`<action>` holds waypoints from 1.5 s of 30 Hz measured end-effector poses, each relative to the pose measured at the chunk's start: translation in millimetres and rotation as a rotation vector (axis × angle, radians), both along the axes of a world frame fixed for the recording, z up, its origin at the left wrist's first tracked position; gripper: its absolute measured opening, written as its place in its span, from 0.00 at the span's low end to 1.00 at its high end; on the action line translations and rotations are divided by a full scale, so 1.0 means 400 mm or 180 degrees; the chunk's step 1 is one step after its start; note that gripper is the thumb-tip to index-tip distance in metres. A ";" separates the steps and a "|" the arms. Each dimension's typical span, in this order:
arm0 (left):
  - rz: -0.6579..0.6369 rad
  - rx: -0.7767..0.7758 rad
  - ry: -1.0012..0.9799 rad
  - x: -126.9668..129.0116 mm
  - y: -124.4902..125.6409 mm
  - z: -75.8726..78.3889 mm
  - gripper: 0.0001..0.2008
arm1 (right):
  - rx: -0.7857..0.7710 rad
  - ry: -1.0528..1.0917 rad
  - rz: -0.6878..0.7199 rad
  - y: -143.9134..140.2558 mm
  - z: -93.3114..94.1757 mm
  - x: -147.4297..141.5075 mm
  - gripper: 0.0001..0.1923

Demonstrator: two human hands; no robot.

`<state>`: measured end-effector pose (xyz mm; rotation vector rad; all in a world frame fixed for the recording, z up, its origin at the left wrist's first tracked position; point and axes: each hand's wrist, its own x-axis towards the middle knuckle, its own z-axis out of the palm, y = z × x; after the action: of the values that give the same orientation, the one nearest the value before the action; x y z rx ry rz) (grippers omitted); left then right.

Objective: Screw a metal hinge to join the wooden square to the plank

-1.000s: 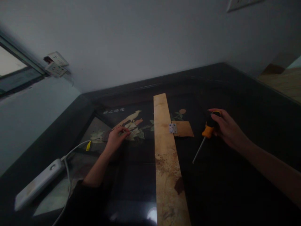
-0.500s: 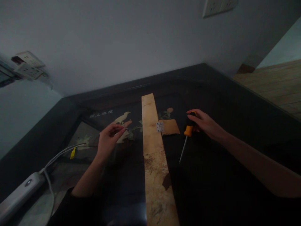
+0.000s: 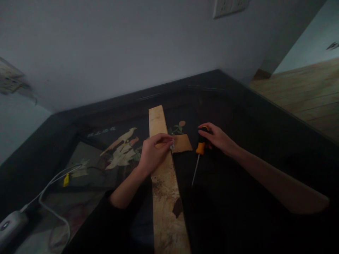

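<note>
**Dim bench, small parts, easy to lose one**

Dark glossy bench (image 3: pixel 251 169) in a room corner, poorly lit. Hinge (image 3: pixel 172 145) sits at the joint between the long wooden plank (image 3: pixel 161 165) and the small wood piece (image 3: pixel 182 143), mostly covered by the left hand (image 3: pixel 155 151). That hand's fingertips are pinched together right at the hinge; can't tell if they hold a screw, too dark and too small. Right hand (image 3: pixel 217 138) has its grip closed on the orange-black handle of the screwdriver (image 3: pixel 199 153), shaft lying on the bench, tip pointing toward the person.

Risks, as I judge them:
- Anything tiny dropped on the black surface would be hard to find.
- Plank isn't clamped; pressure could shift it and misalign the hinge.
- Driver slipping near the left fingers, or scratching the bird inlay (image 3: pixel 122 146).
- White cable (image 3: pixel 50 183) and power strip (image 3: pixel 9 225) at far left, well apart, low concern.
</note>
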<state>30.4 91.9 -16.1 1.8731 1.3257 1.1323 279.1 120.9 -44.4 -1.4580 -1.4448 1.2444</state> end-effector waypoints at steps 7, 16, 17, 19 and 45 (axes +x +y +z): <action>-0.0060 0.0241 0.0565 -0.012 -0.003 -0.025 0.05 | 0.0536 -0.0353 -0.0237 0.004 -0.007 -0.005 0.12; -0.0117 0.0357 0.0685 -0.011 -0.001 -0.031 0.04 | -0.0069 0.0624 -0.0255 -0.022 0.016 -0.034 0.08; -0.0113 0.0368 0.0702 -0.011 -0.001 -0.033 0.03 | -0.0119 0.0683 -0.0251 -0.023 0.016 -0.036 0.08; -0.0133 0.0397 0.0733 -0.011 -0.001 -0.034 0.03 | -0.0217 0.0818 -0.0228 -0.025 0.015 -0.040 0.09; -0.0399 0.0722 0.1200 -0.018 0.006 -0.052 0.05 | -0.0027 0.0325 -0.0231 -0.019 0.006 -0.031 0.10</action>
<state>23.0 94.2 -37.1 2.3914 1.2921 0.9267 266.5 113.3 -41.9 -1.4190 -1.3093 1.2628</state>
